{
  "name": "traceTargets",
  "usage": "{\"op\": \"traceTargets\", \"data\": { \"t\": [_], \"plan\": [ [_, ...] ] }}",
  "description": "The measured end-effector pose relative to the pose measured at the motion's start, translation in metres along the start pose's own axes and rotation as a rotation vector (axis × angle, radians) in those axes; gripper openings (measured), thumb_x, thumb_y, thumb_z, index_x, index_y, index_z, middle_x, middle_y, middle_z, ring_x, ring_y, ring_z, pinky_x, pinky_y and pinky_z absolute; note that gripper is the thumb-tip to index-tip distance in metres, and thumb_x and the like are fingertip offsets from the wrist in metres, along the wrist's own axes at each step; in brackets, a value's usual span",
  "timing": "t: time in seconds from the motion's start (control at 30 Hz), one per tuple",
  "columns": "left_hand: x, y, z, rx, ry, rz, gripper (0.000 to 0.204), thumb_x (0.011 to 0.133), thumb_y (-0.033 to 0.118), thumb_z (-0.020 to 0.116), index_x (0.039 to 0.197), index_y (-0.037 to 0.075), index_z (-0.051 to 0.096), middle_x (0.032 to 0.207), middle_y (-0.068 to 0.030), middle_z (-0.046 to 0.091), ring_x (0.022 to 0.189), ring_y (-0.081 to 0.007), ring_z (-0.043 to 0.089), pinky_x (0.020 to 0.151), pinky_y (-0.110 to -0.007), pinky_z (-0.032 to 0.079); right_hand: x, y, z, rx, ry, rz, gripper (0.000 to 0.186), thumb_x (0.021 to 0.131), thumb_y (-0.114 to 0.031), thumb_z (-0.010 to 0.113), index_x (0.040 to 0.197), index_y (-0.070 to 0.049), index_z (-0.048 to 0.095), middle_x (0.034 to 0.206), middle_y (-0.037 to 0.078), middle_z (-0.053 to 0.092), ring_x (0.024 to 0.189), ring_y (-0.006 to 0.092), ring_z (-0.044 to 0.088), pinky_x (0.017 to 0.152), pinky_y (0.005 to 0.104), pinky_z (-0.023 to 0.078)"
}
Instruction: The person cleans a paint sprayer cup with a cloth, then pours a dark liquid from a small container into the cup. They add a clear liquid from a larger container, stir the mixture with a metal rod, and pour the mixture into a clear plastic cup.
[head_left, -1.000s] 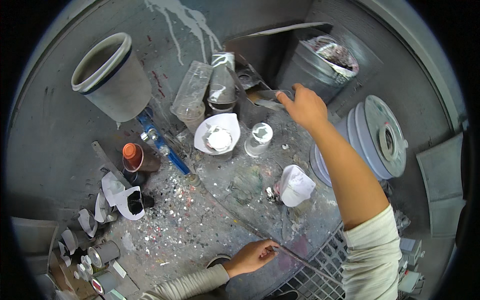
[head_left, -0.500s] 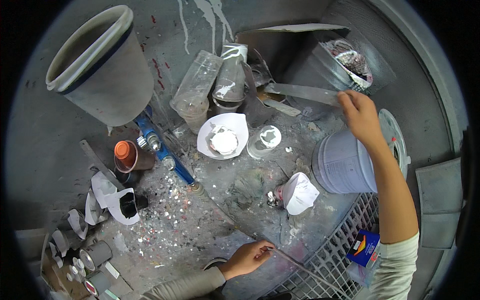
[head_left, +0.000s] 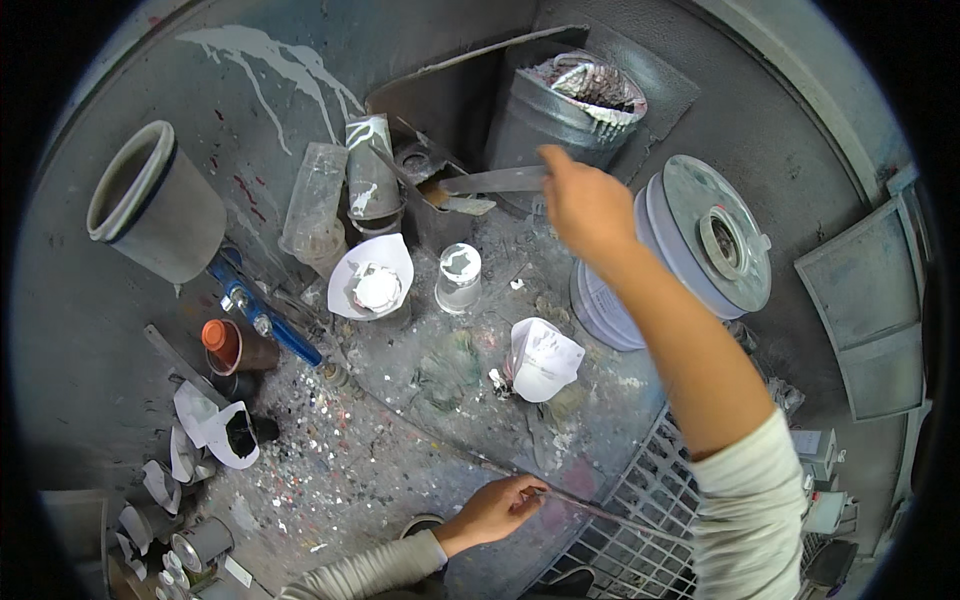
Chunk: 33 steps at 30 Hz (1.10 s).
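My right hand (head_left: 590, 205) is closed round one end of a long flat grey stirring stick (head_left: 495, 181). The stick's far end lies at the mouth of a paint-smeared grey container (head_left: 440, 222); what is inside is mostly hidden. Low in the middle, my left hand (head_left: 498, 508) pinches a thin hose (head_left: 590, 508). That hose runs up to a blue spray gun (head_left: 265, 318) with a large grey cup (head_left: 170, 210), resting at the left. Between my hands stand a white paper strainer on a cup (head_left: 545, 360) and a clear cup with white paint on top (head_left: 459, 280).
A large lidded pail (head_left: 685, 245) stands beside my right forearm. Behind the container is a grey bin (head_left: 550, 115) with a crumpled liner. Used paper strainers (head_left: 190, 455) and tins (head_left: 203, 540) line the left. A metal grating (head_left: 645, 490) lies at lower right.
The view has shifted, and the pail's lid now shows more fully. My right hand still grips the stick, its far end still at the container. My left hand keeps hold of the hose.
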<state>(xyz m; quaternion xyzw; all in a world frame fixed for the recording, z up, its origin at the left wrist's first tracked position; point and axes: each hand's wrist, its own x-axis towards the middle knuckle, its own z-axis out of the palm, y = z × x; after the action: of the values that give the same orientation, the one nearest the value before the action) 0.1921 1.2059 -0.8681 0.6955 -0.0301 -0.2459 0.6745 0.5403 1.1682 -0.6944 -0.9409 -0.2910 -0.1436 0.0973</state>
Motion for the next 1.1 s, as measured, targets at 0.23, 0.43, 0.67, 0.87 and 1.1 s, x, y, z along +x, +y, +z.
{"op": "traceTargets", "data": {
  "t": [0.23,0.43,0.67,0.87,1.1],
  "plan": [
    [-0.014,0.003,-0.005,-0.025,0.040,0.021,0.029,0.101,0.022,0.065,0.125,0.007,0.063,0.097,-0.0087,0.073,0.074,-0.0162,0.067,0.068,-0.031,0.052,0.013,-0.048,0.068,-0.284,0.173,-0.547,0.021,0.090,-0.015,0.060,0.099,-0.010,0.078,0.133,0.010,0.065,0.143,0.0284,0.043,0.121,0.0478,0.027],
    [-0.022,-0.004,-0.017,-0.055,0.080,-0.010,0.029,0.100,0.022,0.065,0.126,0.008,0.064,0.097,-0.0070,0.072,0.074,-0.0138,0.067,0.068,-0.030,0.052,0.035,-0.054,0.064,-0.330,0.138,-0.547,0.018,0.087,-0.019,0.061,0.082,-0.009,0.075,0.090,0.006,0.074,0.118,0.0236,0.058,0.102,0.0404,0.041],
    [-0.016,-0.008,-0.029,-0.073,0.097,-0.028,0.032,0.101,0.026,0.064,0.125,0.005,0.064,0.105,-0.0129,0.073,0.085,-0.0227,0.071,0.073,-0.036,0.054,0.040,-0.011,-0.060,-0.028,0.166,-0.135,0.028,0.096,-0.027,0.061,0.090,-0.002,0.073,0.082,0.020,0.071,0.073,0.0379,0.069,0.069,0.0503,0.052],
    [0.013,-0.014,-0.076,0.402,0.338,0.024,0.025,0.091,0.017,0.069,0.113,0.005,0.067,0.094,-0.0133,0.071,0.086,-0.0294,0.069,0.075,-0.041,0.055,-0.083,0.049,-0.141,0.189,0.196,0.233,0.023,0.099,-0.022,0.061,0.093,0.000,0.068,0.071,0.018,0.064,0.058,0.0306,0.059,0.059,0.0394,0.046],
    [0.088,-0.029,-0.134,1.316,0.571,0.058,0.032,0.087,0.013,0.064,0.119,0.006,0.061,0.121,-0.0164,0.061,0.115,-0.0333,0.058,0.091,-0.046,0.047,-0.241,0.059,-0.077,-0.349,-0.041,0.018,0.014,0.095,-0.019,0.065,0.089,-0.008,0.058,0.058,0.014,0.058,0.054,0.0329,0.062,0.053,0.0473,0.049]
  ]
}}
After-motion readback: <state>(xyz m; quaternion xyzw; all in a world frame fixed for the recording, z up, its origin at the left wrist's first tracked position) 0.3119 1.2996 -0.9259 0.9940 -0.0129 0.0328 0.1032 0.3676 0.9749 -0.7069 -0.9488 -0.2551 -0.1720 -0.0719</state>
